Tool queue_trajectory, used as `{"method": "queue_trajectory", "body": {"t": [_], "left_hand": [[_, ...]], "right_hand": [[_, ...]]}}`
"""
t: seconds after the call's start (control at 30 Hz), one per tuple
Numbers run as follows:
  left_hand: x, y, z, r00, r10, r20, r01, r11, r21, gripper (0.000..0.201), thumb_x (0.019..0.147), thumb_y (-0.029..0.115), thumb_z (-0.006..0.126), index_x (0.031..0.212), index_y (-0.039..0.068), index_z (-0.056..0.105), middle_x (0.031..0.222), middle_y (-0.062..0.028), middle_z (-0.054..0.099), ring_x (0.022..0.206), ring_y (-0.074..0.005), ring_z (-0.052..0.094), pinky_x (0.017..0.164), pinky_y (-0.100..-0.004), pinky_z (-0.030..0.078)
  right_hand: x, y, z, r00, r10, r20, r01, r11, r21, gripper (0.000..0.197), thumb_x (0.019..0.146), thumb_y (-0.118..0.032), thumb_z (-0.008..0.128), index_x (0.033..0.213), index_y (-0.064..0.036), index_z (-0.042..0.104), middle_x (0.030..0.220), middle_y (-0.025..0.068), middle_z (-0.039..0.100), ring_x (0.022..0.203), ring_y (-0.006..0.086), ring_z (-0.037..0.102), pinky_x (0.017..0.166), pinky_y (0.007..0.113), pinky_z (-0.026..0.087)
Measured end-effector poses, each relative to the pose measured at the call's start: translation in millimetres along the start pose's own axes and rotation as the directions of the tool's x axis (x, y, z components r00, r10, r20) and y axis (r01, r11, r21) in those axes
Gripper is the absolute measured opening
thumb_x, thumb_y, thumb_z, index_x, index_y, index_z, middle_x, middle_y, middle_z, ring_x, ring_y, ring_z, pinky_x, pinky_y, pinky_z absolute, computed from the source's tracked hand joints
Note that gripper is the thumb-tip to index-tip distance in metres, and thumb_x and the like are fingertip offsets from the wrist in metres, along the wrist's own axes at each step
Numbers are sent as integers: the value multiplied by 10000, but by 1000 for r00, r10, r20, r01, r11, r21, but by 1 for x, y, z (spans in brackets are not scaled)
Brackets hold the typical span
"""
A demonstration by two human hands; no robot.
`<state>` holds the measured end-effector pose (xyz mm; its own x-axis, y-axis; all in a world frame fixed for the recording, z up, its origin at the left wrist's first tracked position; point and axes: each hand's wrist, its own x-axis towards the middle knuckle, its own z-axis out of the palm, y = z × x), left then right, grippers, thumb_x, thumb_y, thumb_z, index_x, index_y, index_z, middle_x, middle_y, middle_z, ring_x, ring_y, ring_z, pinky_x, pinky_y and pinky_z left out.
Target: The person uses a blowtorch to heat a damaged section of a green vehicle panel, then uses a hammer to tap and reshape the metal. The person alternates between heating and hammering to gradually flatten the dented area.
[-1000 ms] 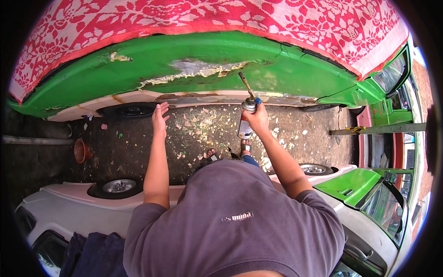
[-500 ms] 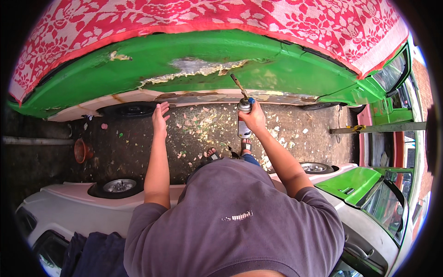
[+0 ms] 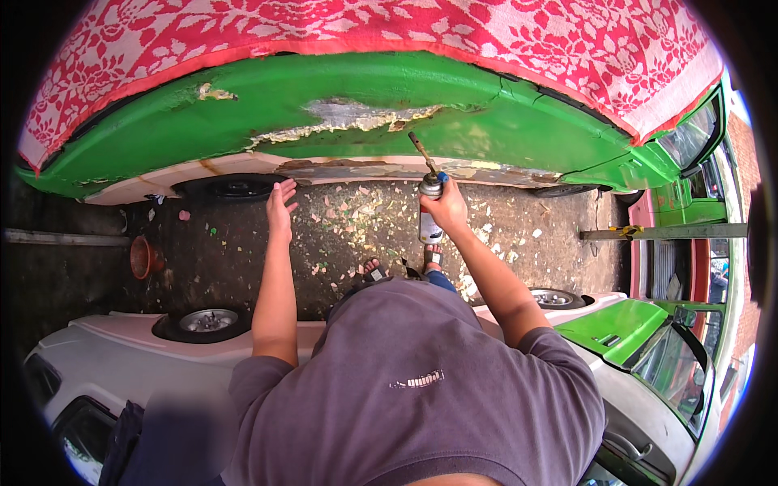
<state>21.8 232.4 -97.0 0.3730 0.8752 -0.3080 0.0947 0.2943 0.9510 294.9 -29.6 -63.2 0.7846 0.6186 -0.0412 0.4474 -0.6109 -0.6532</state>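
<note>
My right hand (image 3: 447, 208) is wrapped round a gas blowtorch (image 3: 429, 217), a metal burner tube with a blue knob on top of a canister. Its nozzle points up and away, toward the green car body (image 3: 478, 121). I cannot make out a flame. In the middle of that panel, peeling paint (image 3: 348, 120) exposes a grey patch with ragged cream edges. My left hand (image 3: 281, 206) is held out with its fingers stretched, holding nothing. It hovers close to the car's lower edge, beside the dark wheel (image 3: 239, 188).
A red patterned cloth (image 3: 389, 24) drapes the green car. Paint flakes (image 3: 356, 219) litter the floor, and an orange bucket (image 3: 146, 257) stands at left. Behind me is a white-and-pink car (image 3: 121, 348) with a green hood (image 3: 616, 328). A post (image 3: 664, 231) juts in at right.
Both hands keep nearly the same pose, the right still gripping the blowtorch. The view has shifted slightly. At lower left, the dark shape beside my shoulder has changed outline and is partly blurred.
</note>
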Motion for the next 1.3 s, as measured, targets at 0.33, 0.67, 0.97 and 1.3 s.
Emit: {"method": "queue_trajectory", "body": {"t": [0.33,0.67,0.97,1.3], "left_hand": [[0,-2,-8,1000,13,-7,-13,1000,0,548,1028,500,349,1271,75,595,1272,-83,623,1185,-207,542,932,-388,439],[0,-2,-13,1000,9,-29,-8,1000,4,559,1023,517,351,1263,77,598,1269,-80,622,1180,-208,543,936,-401,437],[-1,-3,-19,999,17,-46,-18,1000,-14,569,1019,527,355,1261,75,604,1268,-81,622,1175,-205,541,934,-400,439],[-1,-3,-25,998,15,-54,-15,1000,-14,580,1014,540,354,1276,82,596,1275,-79,619,1183,-202,536,939,-391,437]], "right_hand": [[2,1,4,1000,-2,7,2,1000,-5,649,701,-375,698,1228,-40,522,1176,175,590,1074,363,599,893,444,489],[3,-5,11,1000,-1,27,1,1000,-18,644,708,-381,704,1230,-46,530,1168,174,594,1072,360,601,898,441,488],[3,-3,16,999,-9,37,9,1000,0,655,699,-361,714,1249,-63,523,1172,176,583,1079,368,594,904,446,490],[4,-1,22,998,1,55,0,1000,-22,681,698,-367,716,1265,-50,513,1190,176,587,1065,367,606,889,459,499]]}}
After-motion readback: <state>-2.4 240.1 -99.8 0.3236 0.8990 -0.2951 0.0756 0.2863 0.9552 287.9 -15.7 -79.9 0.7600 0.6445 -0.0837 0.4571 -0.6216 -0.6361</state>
